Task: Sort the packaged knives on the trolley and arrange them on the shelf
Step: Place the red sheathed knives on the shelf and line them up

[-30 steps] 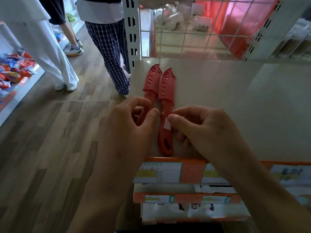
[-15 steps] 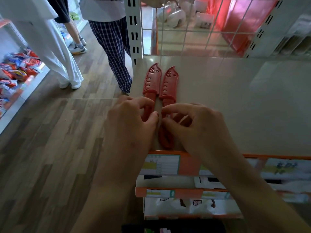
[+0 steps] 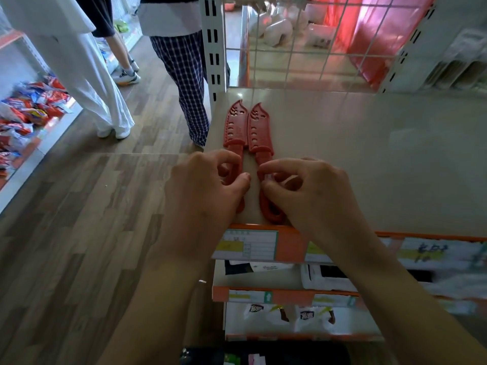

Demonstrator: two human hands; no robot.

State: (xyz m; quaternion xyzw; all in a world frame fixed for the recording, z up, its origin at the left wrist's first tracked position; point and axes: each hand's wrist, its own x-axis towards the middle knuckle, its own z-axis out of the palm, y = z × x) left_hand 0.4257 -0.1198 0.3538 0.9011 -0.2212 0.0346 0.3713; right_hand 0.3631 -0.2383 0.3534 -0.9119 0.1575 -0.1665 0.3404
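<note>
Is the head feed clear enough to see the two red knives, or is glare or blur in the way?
Head view: the two red knives are sharp; a small glare spot sits on the shelf beyond their tips; price labels at the right edge are smeared; the wide lens slants the right upright.

Two red knives [image 3: 247, 127] on shelf [image 3: 355, 159]

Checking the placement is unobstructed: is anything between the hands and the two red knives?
Nothing visible. The left hand grips the left knife, the right hand pinches the right knife; both lie on the shelf.
</note>
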